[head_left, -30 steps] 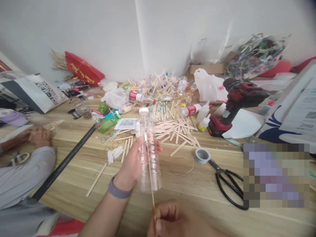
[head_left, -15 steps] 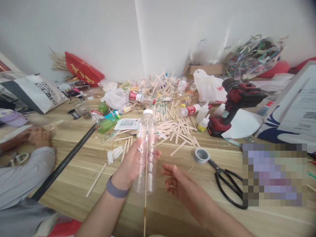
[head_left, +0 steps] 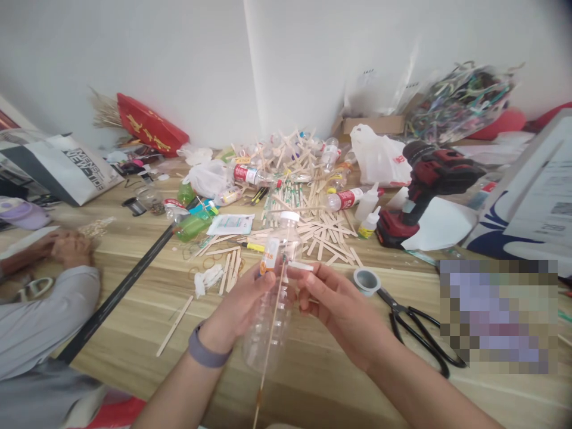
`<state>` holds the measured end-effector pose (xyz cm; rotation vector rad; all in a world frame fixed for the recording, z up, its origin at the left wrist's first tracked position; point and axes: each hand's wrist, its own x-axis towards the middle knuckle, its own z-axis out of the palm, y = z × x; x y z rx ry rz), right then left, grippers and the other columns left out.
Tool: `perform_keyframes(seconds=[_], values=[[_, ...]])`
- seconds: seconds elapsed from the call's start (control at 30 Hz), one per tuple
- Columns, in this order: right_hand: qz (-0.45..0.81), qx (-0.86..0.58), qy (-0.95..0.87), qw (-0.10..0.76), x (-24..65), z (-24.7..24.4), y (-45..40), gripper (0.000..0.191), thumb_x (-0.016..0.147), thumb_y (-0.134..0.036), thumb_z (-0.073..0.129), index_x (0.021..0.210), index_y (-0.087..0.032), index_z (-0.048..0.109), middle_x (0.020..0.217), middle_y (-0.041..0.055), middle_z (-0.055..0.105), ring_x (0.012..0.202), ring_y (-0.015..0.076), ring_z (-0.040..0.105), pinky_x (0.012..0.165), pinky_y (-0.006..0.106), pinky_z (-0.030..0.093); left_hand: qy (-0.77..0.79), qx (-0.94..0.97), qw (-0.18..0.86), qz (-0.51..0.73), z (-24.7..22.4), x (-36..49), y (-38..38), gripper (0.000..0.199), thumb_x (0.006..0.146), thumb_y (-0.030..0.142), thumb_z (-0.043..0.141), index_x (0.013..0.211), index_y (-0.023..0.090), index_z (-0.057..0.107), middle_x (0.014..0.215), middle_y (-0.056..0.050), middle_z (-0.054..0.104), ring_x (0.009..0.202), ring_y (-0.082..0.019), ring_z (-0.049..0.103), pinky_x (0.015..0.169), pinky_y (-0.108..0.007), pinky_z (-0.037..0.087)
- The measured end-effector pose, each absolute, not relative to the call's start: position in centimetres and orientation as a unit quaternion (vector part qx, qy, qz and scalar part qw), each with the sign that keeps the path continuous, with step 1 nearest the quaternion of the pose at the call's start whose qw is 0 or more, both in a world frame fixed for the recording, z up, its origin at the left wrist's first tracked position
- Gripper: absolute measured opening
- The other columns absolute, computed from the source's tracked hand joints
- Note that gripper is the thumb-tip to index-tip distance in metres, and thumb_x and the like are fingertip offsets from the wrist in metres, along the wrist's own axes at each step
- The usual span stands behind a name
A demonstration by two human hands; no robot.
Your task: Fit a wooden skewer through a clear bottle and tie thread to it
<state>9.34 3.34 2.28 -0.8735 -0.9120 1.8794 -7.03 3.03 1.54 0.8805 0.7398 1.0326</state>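
Observation:
A clear plastic bottle [head_left: 268,333] with a white cap [head_left: 290,217] stands tilted away from me over the table. My left hand [head_left: 241,301] is wrapped round its left side, by an orange-and-white label [head_left: 270,256]. Along the near face of the bottle runs a thin wooden stick [head_left: 273,325], reaching past the bottle's bottom towards me. At the bottle's right side, my right hand [head_left: 333,295] is closed in a pinch on a short white strip [head_left: 301,266]. Whether that strip is fixed to the bottle I cannot tell.
Flat wooden sticks [head_left: 324,235] lie heaped behind the bottle. To the right are a roll of grey tape [head_left: 367,280], black scissors [head_left: 415,328], a glue bottle [head_left: 369,223] and a red-black drill [head_left: 424,185]. Another person's hands [head_left: 71,247] rest at the left, beside a black bar [head_left: 120,292].
My right hand has moved up and left to the bottle and now pinches the white strip. The bottle has tilted, its cap shifting right and slightly lower.

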Motion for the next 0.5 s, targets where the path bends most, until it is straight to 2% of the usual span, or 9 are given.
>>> perform_keyframes(seconds=[0.13,0.27,0.37,0.5], values=[[0.76,-0.337,-0.354,0.428,9.5,2.5,3.1,0.032,0.067,-0.044,0.077,0.071,-0.018,0.058,0.065,-0.0037,0.052,0.057,0.0088,0.044,0.058,0.024,0.039,0.352,0.417,0.7,0.461,1.2,-7.3,2.9,0.057,0.06,0.056,0.081,0.101,0.017,0.07,0.076,-0.005,0.069,0.07,-0.02,0.064,0.061,-0.026,0.045],[0.793,-0.309,-0.321,0.416,10.0,3.0,2.9,0.03,0.069,-0.047,0.067,0.078,-0.019,0.063,0.071,-0.0011,0.054,0.058,0.0112,0.048,0.057,0.026,0.042,0.38,0.423,0.681,0.461,1.0,-7.5,2.7,0.051,0.062,0.049,0.082,0.1,0.019,0.068,0.086,-0.006,0.07,0.078,-0.023,0.064,0.066,-0.029,0.045],[0.801,-0.322,-0.294,0.411,10.2,3.3,2.7,0.033,0.07,-0.051,0.067,0.077,-0.02,0.063,0.069,-0.0021,0.052,0.056,0.0103,0.046,0.056,0.026,0.042,0.411,0.431,0.657,0.462,1.3,-7.6,2.4,0.045,0.062,0.04,0.084,0.098,0.019,0.067,0.088,-0.006,0.069,0.078,-0.021,0.062,0.068,-0.028,0.044],[0.776,-0.338,-0.283,0.45,10.3,3.2,2.6,0.032,0.068,-0.043,0.079,0.067,-0.018,0.059,0.064,-0.005,0.047,0.053,0.007,0.04,0.053,0.022,0.037,0.446,0.438,0.631,0.459,2.1,-7.7,2.0,0.039,0.063,0.038,0.084,0.09,0.017,0.065,0.08,-0.002,0.065,0.07,-0.015,0.055,0.065,-0.025,0.04]])
